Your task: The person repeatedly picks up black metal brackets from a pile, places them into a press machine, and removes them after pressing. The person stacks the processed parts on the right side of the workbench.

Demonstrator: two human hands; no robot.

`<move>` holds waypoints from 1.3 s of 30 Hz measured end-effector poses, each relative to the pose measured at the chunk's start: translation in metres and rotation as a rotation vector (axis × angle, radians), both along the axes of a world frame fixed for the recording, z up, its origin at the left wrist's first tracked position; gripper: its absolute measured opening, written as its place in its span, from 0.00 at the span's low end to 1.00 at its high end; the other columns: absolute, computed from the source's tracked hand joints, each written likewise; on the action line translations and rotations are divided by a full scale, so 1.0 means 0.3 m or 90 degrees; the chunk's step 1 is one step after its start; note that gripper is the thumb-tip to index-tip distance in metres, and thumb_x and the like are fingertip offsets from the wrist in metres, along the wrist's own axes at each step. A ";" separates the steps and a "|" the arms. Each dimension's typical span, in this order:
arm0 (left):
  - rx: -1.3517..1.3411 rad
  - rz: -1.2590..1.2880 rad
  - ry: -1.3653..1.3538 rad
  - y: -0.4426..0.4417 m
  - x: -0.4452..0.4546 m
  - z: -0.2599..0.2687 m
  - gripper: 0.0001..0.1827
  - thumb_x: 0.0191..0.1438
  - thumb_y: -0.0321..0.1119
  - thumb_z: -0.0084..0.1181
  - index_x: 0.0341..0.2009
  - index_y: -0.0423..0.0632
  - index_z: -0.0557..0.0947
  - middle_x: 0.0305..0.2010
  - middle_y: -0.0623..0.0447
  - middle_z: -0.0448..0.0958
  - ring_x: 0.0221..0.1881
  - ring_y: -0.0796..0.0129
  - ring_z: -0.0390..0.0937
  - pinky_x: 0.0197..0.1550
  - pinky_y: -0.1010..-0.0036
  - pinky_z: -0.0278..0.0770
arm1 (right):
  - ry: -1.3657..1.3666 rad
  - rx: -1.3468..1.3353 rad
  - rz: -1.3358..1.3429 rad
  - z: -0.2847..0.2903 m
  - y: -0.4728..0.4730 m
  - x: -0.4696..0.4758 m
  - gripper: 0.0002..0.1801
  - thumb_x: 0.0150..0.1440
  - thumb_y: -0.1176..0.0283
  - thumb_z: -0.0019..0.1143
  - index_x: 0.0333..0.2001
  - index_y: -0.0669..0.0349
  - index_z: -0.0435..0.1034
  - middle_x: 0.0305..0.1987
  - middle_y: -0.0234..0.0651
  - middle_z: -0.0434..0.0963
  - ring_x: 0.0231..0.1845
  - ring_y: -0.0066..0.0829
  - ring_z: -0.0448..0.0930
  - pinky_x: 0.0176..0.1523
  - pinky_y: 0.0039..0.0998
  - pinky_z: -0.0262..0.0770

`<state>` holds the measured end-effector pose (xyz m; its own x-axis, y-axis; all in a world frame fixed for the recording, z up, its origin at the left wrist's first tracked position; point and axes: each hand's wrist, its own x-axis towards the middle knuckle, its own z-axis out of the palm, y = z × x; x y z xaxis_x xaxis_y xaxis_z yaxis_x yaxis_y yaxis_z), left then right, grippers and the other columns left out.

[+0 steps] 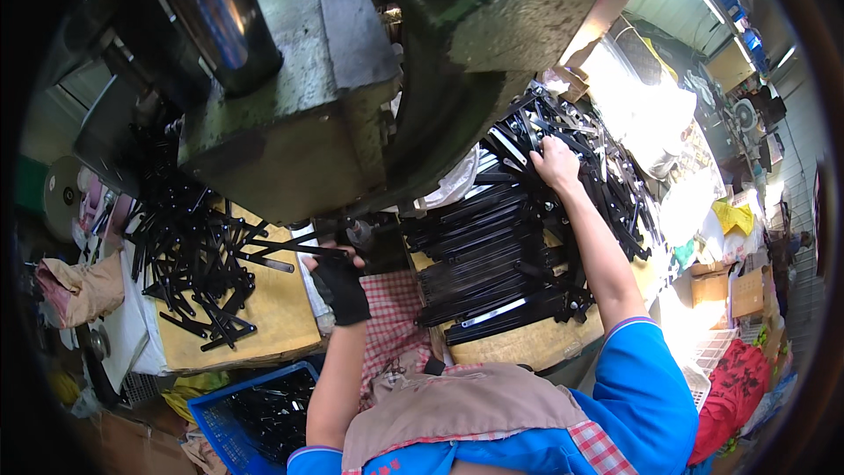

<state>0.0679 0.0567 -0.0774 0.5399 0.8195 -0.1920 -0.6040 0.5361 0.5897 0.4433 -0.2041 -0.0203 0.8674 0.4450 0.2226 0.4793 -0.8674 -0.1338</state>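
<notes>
My left hand [339,284], in a black fingerless glove, holds a black flat metal bar [290,247] that points left over a wooden table. Beyond it lies a tangled heap of black linked metal strips [211,277]. My bare right hand [557,161] reaches onto a second pile of black metal strips [603,191] on the right table; its fingertips touch the strips, and whether it grips one cannot be told. Rows of black metal bars [475,257] lie stacked beside that pile, with one shiny bar [494,312] near the front.
A large green metal machine [283,145] stands over the middle, close above both work surfaces. Below the left table sits a blue plastic crate [217,422] with black metal parts. Cardboard boxes [745,293] and a red cloth [735,389] are at the right.
</notes>
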 end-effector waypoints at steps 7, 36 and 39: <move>0.738 -0.063 0.367 -0.262 0.049 0.092 0.12 0.58 0.31 0.53 0.47 0.46 0.76 0.37 0.49 0.74 0.31 0.67 0.75 0.36 0.72 0.75 | 0.487 0.423 0.028 0.146 -0.020 -0.262 0.11 0.53 0.69 0.57 0.26 0.67 0.76 0.20 0.29 0.75 0.21 0.21 0.72 0.27 0.26 0.68; 0.035 -0.187 0.215 -0.058 -0.119 0.105 0.28 0.63 0.59 0.40 0.35 0.45 0.76 0.19 0.52 0.71 0.18 0.69 0.67 0.22 0.75 0.67 | 0.732 0.340 0.298 0.216 0.594 -0.691 0.10 0.56 0.68 0.56 0.34 0.65 0.73 0.23 0.28 0.75 0.26 0.18 0.73 0.32 0.23 0.68; -0.146 -0.123 -0.061 0.050 -0.104 0.106 0.33 0.58 0.67 0.44 0.40 0.46 0.77 0.25 0.49 0.76 0.27 0.64 0.72 0.31 0.72 0.71 | 0.617 0.383 0.354 0.160 0.593 -0.664 0.10 0.58 0.67 0.52 0.34 0.63 0.72 0.19 0.26 0.70 0.21 0.18 0.69 0.25 0.22 0.63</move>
